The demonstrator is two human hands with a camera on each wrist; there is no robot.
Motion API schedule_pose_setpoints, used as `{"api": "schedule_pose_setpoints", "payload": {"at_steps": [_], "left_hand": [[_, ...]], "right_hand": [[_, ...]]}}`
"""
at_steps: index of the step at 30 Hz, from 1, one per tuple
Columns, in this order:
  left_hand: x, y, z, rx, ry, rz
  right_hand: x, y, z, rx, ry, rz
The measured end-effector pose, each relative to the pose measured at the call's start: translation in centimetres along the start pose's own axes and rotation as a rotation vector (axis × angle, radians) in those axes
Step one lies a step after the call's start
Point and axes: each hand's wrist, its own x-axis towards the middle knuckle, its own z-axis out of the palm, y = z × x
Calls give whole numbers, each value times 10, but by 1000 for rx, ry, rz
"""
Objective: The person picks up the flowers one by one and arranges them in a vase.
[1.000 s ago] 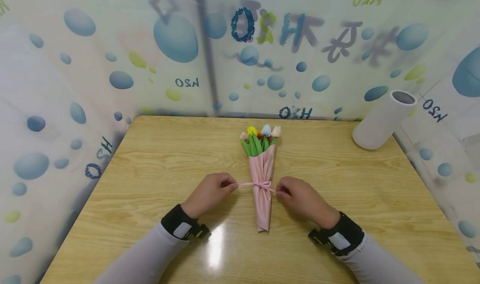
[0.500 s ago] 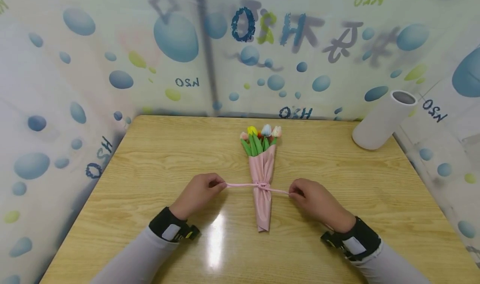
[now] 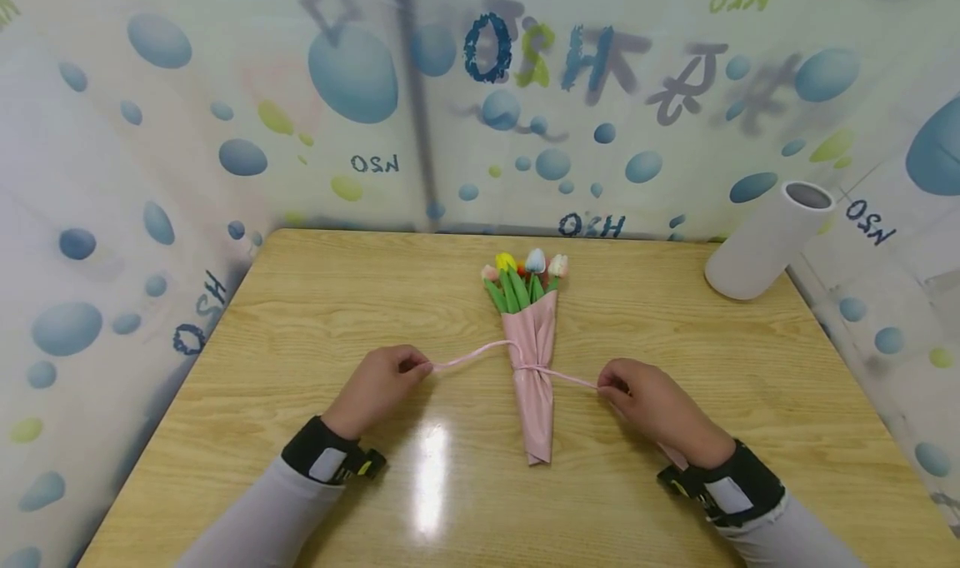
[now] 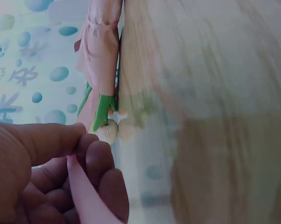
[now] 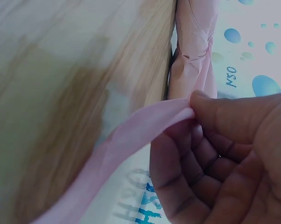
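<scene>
A bouquet of artificial tulips in pink wrapping (image 3: 534, 418) lies on the wooden table, its yellow, pale blue and pink blooms (image 3: 536, 261) toward the back. A pink ribbon (image 3: 480, 351) circles the wrapping's middle, with one end stretching to each side. My left hand (image 3: 380, 385) pinches the left end between thumb and forefinger; in the left wrist view a tail of ribbon (image 4: 86, 191) hangs below those fingers. To the right of the bouquet, my right hand (image 3: 660, 406) pinches the other end, its tail (image 5: 98, 172) trailing in the right wrist view.
A tall white vase (image 3: 768, 243) stands at the table's back right corner. The wooden table (image 3: 300, 301) meets a curtain (image 3: 360, 176) printed with blue and green drops at its back edge. Light glares off the table in front.
Both hands have moved outward, drawing the ribbon ends apart. The bow loops at the middle have come undone. The left ribbon end now arches upward, and the bouquet has shifted slightly right.
</scene>
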Motion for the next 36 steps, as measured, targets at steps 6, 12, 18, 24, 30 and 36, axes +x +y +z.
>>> {"api": "schedule_pose_setpoints", "payload": {"at_steps": [6, 12, 18, 24, 30, 36], "left_hand": [[0, -7, -6, 40, 33, -32], [1, -16, -14, 53, 45, -56], [2, -21, -19, 58, 34, -75], [3, -22, -18, 73, 15, -69], [5, -20, -18, 88, -75, -66], [11, -8, -17, 99, -56, 3]], "right_hand": [[0, 0, 1, 5, -5, 2], [1, 2, 3, 5, -9, 5], [2, 4, 6, 7, 4, -21], [3, 3, 6, 7, -17, -8], [4, 1, 0, 7, -8, 24], [9, -5, -7, 17, 55, -2]]}}
